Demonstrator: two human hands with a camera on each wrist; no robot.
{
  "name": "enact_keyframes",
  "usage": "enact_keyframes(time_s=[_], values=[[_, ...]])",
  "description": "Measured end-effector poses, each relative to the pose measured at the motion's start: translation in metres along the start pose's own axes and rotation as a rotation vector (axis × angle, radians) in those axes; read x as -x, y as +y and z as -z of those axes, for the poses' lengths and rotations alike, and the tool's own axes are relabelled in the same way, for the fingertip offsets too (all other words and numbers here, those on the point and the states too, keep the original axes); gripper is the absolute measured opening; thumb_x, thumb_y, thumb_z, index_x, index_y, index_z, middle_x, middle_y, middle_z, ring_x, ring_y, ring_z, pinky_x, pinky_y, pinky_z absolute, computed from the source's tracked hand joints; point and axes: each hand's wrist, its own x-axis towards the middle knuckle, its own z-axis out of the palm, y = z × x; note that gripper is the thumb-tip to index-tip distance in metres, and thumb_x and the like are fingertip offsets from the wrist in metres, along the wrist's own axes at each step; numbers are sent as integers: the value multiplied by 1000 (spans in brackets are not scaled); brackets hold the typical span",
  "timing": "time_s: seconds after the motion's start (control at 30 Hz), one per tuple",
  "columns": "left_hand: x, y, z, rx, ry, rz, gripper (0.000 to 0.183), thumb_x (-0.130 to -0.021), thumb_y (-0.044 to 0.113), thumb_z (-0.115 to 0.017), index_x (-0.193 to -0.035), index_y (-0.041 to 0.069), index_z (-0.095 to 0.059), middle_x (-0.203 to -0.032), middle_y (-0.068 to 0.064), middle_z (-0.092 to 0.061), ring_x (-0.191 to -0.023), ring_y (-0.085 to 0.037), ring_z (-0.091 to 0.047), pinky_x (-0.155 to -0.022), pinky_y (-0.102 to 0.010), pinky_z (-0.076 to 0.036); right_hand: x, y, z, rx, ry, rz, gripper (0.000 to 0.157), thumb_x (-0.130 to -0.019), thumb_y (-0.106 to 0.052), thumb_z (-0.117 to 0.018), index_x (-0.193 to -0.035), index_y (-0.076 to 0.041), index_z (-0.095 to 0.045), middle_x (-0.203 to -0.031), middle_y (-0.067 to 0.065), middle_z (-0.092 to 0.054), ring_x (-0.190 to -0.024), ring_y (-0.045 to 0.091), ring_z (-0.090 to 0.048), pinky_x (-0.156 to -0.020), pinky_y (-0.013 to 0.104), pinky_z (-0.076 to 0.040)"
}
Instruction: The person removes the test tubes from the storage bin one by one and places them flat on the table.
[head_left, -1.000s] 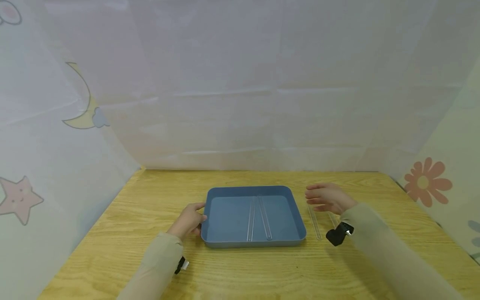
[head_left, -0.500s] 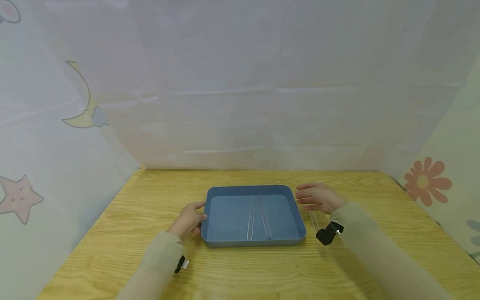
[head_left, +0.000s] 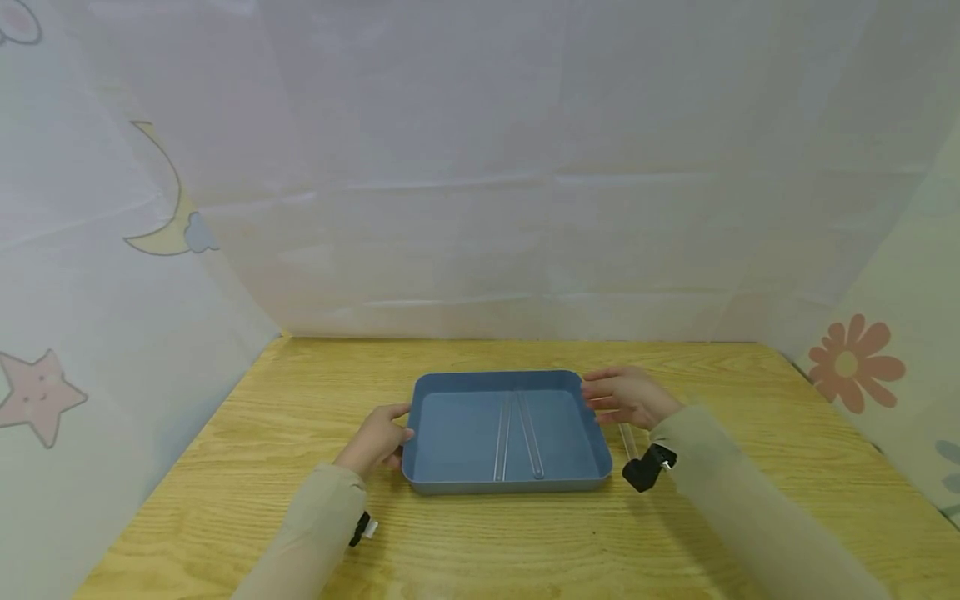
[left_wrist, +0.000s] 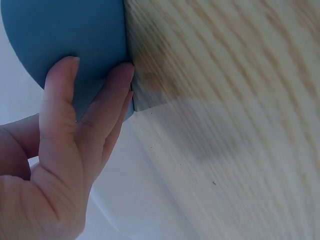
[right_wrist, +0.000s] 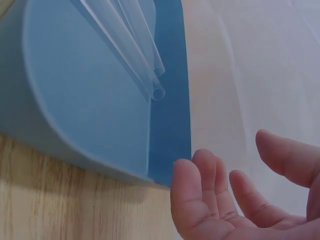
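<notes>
A shallow blue tray [head_left: 457,437] lies on the wooden table, with two clear test tubes [head_left: 529,437] inside it. Their open ends point to the far wall in the right wrist view. My left hand [head_left: 377,439] rests against the tray's left side, fingers touching the outer wall [left_wrist: 95,37]. By the far right corner, my right hand [head_left: 628,397] has its fingers spread and loosely bent, with nothing held; its fingertips [right_wrist: 186,172] are close to the rim, and contact is unclear. Another clear test tube [head_left: 627,442] lies right of the tray, partly hidden by this hand.
The wooden table [head_left: 495,550] extends around the tray. A pale cloth backdrop [head_left: 480,208] rises along the back and both sides. Black wrist devices [head_left: 648,468] hang beneath the sleeves.
My right hand has moved left, from above the tubes on the table to the tray's right rim. A second tube on the table is now hidden. My left hand and the tray stay put.
</notes>
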Motion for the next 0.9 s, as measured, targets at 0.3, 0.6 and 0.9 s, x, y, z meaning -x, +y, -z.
enact_keyframes(time_s=[0.3,0.6,0.9], values=[[-1,-1,0,28,-6,18,54,-96,-6,-50,-148,-2,-36,-83,-15,-67,-60,-18,-60,-45,-25,-46,-3,0,-11,-5,-4,-6,57,-97,-11,-59,-144,9,-34,-108,10,-62,-88,18,-63,-78,36,-55],[1,1,0,20,-7,17,54,-97,-6,-50,-148,-2,-36,-84,-15,-67,-62,-18,-62,-45,-25,-46,-7,-1,-19,-44,-31,-12,58,-98,-10,-58,-145,9,-31,-101,8,-62,-82,15,-64,-76,36,-56],[0,-1,-1,27,-1,18,54,-97,-6,-50,-148,-1,-36,-83,-14,-67,-60,-17,-61,-43,-24,-45,-13,-1,-27,-31,-28,-26,56,-97,-10,-58,-144,8,-33,-110,12,-61,-84,16,-63,-74,36,-56]])
